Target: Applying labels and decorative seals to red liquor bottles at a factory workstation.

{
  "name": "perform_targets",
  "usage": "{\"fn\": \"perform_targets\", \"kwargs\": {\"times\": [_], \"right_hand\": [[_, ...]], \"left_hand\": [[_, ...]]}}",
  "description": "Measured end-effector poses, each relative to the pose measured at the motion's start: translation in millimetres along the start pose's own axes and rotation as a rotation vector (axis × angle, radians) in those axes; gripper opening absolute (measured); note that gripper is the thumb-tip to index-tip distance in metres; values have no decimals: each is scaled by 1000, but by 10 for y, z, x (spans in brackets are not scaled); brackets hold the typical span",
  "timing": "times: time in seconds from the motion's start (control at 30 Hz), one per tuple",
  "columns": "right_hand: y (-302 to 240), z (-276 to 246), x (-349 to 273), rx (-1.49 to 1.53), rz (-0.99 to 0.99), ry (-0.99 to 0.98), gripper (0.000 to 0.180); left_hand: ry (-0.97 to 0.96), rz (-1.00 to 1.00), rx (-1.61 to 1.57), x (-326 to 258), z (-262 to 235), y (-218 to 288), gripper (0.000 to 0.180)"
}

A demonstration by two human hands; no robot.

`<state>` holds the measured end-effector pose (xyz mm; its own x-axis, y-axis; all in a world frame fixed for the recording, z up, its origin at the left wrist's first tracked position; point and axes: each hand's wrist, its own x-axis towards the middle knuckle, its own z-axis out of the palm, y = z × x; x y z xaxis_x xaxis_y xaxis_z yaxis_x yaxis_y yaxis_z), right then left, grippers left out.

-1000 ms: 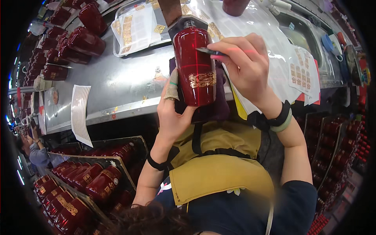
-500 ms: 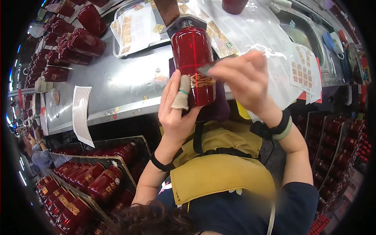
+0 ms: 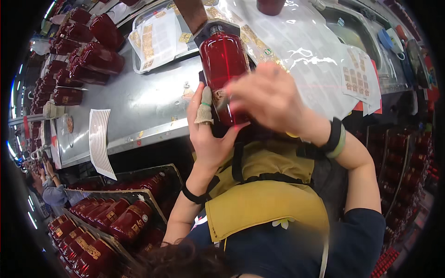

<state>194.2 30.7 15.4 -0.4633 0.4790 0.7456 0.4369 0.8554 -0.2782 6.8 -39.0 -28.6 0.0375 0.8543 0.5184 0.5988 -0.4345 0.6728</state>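
so the red bottle (image 3: 225,55) lay just beyond the left hand (image 3: 209,141), the nearer of the 2 to its base and hugging it, long axis running away neck-last, while the right hand (image 3: 271,96) was a blur over its lower right side, couldn't tell if pinched

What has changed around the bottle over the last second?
The right hand has moved down and left, from the upper part of the red bottle to over its gold pattern. It is too blurred to tell whether it keeps the dark pointed tool. The left hand slid its fingers onto the bottle's face, then back to its left edge. The bottle stayed by the dark bracket.
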Motion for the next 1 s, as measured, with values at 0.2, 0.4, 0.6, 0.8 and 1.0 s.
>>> {"fn": "perform_targets", "kwargs": {"times": [0.2, 0.4, 0.6, 0.8, 1.0], "right_hand": [[13, 19, -160, -50, -113, 13, 18], [371, 10, 94, -185, 101, 140, 18], [-131, -33, 14, 69, -188, -168, 19], [672, 24, 359, -239, -16, 156, 10], [115, 91, 128, 154, -167, -23, 10]], "left_hand": [[6, -25, -51, -18, 34, -92, 80], [-57, -34, -45, 4, -20, -96, 85], [-89, -99, -97, 3, 17, -115, 85], [-37, -29, -103, 106, -16, -54, 81], [-210, -96, -180, 20, -49, -304, 87]]}}
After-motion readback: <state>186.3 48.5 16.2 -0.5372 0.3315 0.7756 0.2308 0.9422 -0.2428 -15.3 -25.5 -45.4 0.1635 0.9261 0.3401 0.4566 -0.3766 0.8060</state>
